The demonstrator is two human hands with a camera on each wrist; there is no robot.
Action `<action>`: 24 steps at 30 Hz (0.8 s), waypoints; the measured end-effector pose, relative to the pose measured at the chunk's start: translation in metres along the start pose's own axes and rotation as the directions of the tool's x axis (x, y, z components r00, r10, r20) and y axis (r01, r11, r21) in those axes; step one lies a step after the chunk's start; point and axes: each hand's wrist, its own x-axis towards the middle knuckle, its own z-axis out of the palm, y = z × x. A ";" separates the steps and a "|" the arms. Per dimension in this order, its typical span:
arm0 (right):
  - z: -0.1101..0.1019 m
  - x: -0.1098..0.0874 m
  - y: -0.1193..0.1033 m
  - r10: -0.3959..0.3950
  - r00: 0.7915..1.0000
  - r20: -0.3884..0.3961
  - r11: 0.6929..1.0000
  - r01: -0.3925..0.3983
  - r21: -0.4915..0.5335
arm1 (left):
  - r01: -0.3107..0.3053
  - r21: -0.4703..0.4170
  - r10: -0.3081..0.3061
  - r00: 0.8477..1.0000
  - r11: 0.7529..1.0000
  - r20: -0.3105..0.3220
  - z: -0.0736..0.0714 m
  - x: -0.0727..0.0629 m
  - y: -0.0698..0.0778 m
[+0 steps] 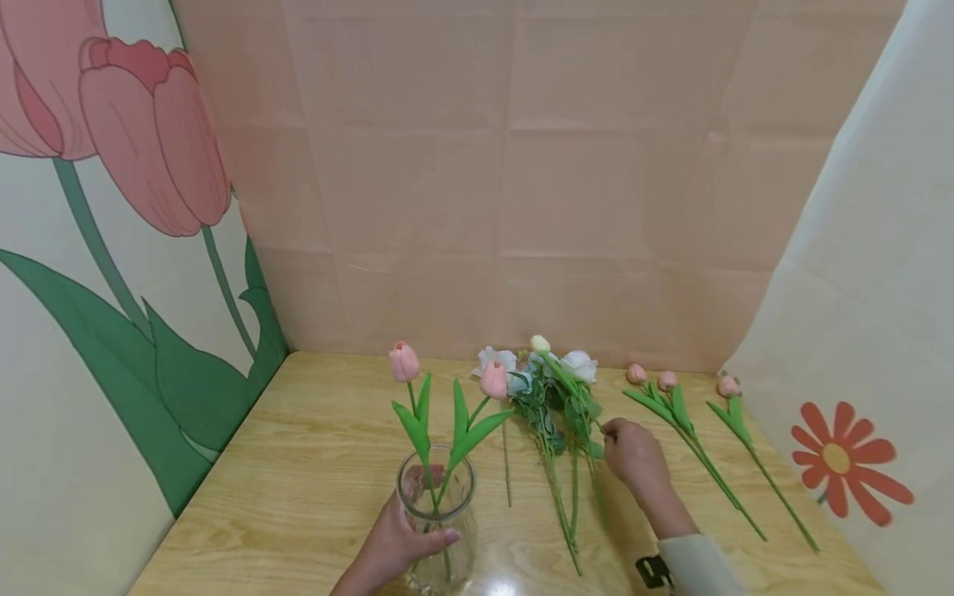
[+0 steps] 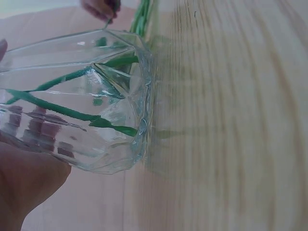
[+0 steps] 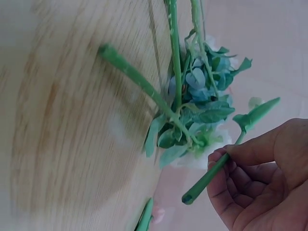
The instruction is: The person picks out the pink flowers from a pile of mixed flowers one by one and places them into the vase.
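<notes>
On the near side of the table, my left hand grips a clear glass vase, thumb across its front. Two pink tulips stand in the vase, leaning apart; their green stems cross inside the glass. My right hand pinches the stem of a cream-white tulip between thumb and fingertips. The lower end of that stem is off the table. Beside it lies a bunch of white and pale-blue flowers with leafy green stems, partly behind the held tulip.
To the right, several pink tulips lie on the wooden table, one apart from the others. A pink backdrop rises behind the table, with printed flower sheets at both sides.
</notes>
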 end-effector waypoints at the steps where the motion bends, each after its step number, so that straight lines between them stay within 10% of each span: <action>1: 0.001 0.000 -0.001 -0.001 1.000 -0.002 1.000 0.001 0.003 | -0.003 0.003 0.003 1.000 1.000 0.000 0.000 0.000 0.000; 24: 0.027 0.007 -0.029 0.031 0.999 0.042 0.999 -0.032 0.017 | -0.022 0.028 0.022 1.000 0.999 0.000 0.000 -0.001 -0.001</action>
